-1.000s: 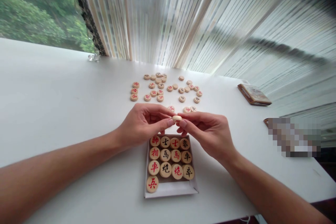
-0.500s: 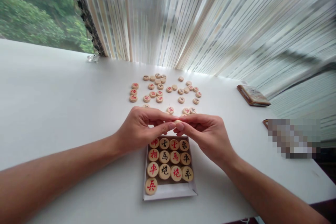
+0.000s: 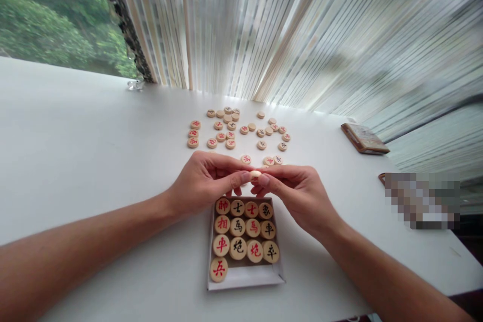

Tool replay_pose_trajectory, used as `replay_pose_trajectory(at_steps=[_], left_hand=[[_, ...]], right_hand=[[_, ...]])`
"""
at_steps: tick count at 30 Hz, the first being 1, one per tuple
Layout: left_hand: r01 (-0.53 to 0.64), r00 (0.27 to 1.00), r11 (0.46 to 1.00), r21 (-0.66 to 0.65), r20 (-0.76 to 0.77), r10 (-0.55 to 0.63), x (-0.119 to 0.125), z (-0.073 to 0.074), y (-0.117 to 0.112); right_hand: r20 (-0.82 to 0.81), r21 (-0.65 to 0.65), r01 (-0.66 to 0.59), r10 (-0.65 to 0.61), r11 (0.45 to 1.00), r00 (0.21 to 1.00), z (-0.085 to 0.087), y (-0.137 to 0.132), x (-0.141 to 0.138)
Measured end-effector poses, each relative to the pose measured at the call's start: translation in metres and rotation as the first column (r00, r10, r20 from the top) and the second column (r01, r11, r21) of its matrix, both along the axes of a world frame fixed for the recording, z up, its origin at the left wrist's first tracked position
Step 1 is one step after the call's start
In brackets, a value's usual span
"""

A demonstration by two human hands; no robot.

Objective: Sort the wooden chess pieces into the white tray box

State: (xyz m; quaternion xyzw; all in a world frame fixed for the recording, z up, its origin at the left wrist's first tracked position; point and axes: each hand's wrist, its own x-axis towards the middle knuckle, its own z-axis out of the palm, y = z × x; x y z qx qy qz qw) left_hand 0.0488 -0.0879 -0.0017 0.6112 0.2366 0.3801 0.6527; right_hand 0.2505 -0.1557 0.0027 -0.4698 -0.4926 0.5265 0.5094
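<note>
Between the fingertips of both hands is one round wooden Chinese chess piece (image 3: 255,176), tilted on edge above the far end of an open box. My left hand (image 3: 211,177) pinches it from the left, thumb toward me. From the other side my right hand (image 3: 292,186) grips it the same way. The shallow white box (image 3: 256,275) below holds rows of pieces with red or black characters. In its nearest row only a red piece (image 3: 219,269) sits, at the left corner. The held piece's character cannot be read.
Loose chess pieces (image 3: 230,144) lie scattered beyond my hands, some face down, a few stacked. To the right lie a brown-edged box (image 3: 364,138) and a blurred-out item (image 3: 422,201). A string curtain (image 3: 234,25) hangs along the table's far edge.
The held piece has tipped between my fingers, so more of it shows. My hands stay in nearly the same place; the whole view has shifted slightly.
</note>
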Motion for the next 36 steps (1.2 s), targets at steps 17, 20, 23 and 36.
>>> replay_pose_trajectory(at_steps=[17, 20, 23, 36], left_hand=[[0.116, 0.992, 0.983, -0.142, 0.054, -0.110, -0.0012, -0.0002, 0.0038], [0.116, 0.993, 0.984, -0.135, 0.032, -0.113, -0.0020, -0.0009, 0.0044], [0.112, 0.994, 0.985, -0.128, 0.016, -0.111, -0.0024, -0.0019, 0.0041], [0.133, 0.990, 0.991, 0.002, 0.046, -0.133, -0.0004, -0.0061, -0.0014]], right_hand=[[-0.109, -0.139, -0.106, 0.091, 0.985, 0.990, 0.0015, 0.0032, 0.0029], [-0.062, -0.115, -0.094, 0.087, 0.989, 0.994, 0.0010, 0.0035, 0.0030], [0.000, -0.079, -0.035, 0.035, 0.996, 0.999, 0.0026, 0.0030, 0.0007], [0.051, 0.024, 0.036, -0.037, 0.999, 0.998, -0.0026, -0.0028, -0.0019]])
